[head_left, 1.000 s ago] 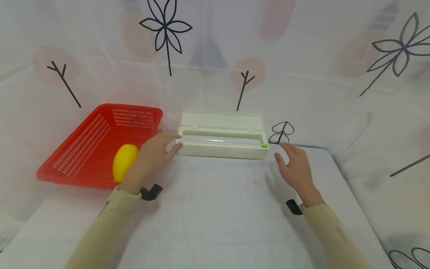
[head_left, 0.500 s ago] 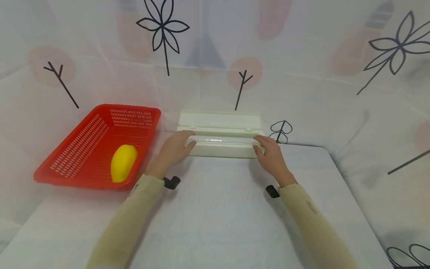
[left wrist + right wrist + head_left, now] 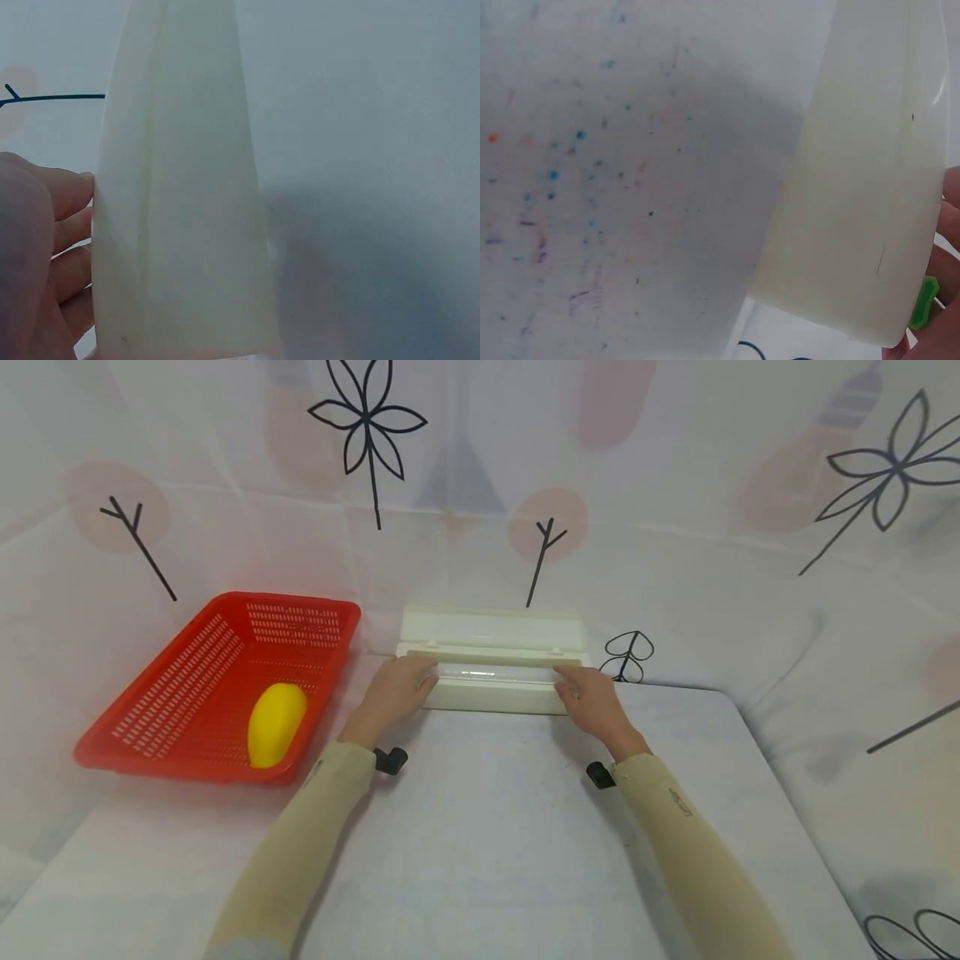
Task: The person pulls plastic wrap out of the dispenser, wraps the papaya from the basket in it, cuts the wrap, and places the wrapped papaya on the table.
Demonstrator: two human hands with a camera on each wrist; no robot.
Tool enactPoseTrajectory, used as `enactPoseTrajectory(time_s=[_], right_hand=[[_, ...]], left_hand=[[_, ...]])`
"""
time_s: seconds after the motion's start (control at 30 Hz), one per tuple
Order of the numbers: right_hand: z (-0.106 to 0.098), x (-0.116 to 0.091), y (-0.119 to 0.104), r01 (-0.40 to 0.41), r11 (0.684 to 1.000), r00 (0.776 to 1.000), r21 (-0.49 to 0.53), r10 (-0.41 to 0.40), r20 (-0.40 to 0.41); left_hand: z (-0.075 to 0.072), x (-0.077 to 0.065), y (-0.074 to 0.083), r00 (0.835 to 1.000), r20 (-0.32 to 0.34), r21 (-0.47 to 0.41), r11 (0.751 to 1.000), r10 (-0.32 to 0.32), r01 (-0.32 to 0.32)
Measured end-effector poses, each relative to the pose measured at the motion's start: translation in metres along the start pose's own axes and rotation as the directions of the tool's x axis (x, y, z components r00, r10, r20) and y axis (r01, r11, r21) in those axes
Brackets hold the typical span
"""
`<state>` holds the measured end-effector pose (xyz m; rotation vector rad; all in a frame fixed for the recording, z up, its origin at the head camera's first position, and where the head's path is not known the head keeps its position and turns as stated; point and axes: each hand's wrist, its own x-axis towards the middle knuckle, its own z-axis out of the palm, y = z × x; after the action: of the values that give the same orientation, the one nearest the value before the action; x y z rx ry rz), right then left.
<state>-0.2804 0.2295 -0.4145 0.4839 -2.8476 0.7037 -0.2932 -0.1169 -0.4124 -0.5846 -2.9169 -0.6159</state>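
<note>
A long white cling film dispenser box (image 3: 495,697) lies at the back of the table, its lid (image 3: 491,627) raised. Inside it is a shiny roll of cling film (image 3: 487,673). At the roll's left end my left hand (image 3: 390,692) grips with thumb and fingers curled over the box's front edge. My right hand (image 3: 596,700) grips the right end likewise. In both wrist views the front wall (image 3: 202,225) hides the fingertips. A green slider (image 3: 924,303) sits by the right fingers (image 3: 949,225).
To the left stands a red plastic basket (image 3: 161,693) with a yellow mango-shaped fruit (image 3: 277,725) in it. A white cloth covers the table (image 3: 480,843). Behind the box hangs a patterned curtain (image 3: 465,460), close to the raised lid.
My left hand has moved right, away from the basket, to the roll's left end. My right hand has come left from beside the box to its right end. Fingers have closed in.
</note>
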Motion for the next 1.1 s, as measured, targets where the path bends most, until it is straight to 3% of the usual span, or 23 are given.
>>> enactPoseTrajectory(time_s=[0.23,0.5,0.63,0.77,1.1], right_hand=[[-0.005,0.01,0.002,-0.031,0.999,0.996,-0.035,0.033,0.077],[-0.014,0.019,0.006,-0.143,0.988,0.982,0.061,0.134,0.131],[-0.016,0.023,0.006,-0.164,0.982,0.978,0.089,0.15,0.142],[-0.017,0.026,0.004,-0.185,0.977,0.977,0.109,0.17,0.13],[-0.001,0.029,0.008,-0.202,0.976,0.979,0.079,0.204,-0.024]], left_hand=[[0.002,0.007,-0.005,0.999,-0.005,-0.075,0.996,-0.05,0.05],[0.002,0.021,-0.011,0.995,-0.046,-0.187,0.979,-0.094,0.084],[0.002,0.023,-0.012,0.987,-0.06,-0.234,0.964,-0.147,0.13],[0.005,0.023,-0.012,0.976,-0.096,-0.268,0.949,-0.197,0.166],[0.013,0.02,-0.011,0.952,-0.144,-0.422,0.887,-0.271,0.189]])
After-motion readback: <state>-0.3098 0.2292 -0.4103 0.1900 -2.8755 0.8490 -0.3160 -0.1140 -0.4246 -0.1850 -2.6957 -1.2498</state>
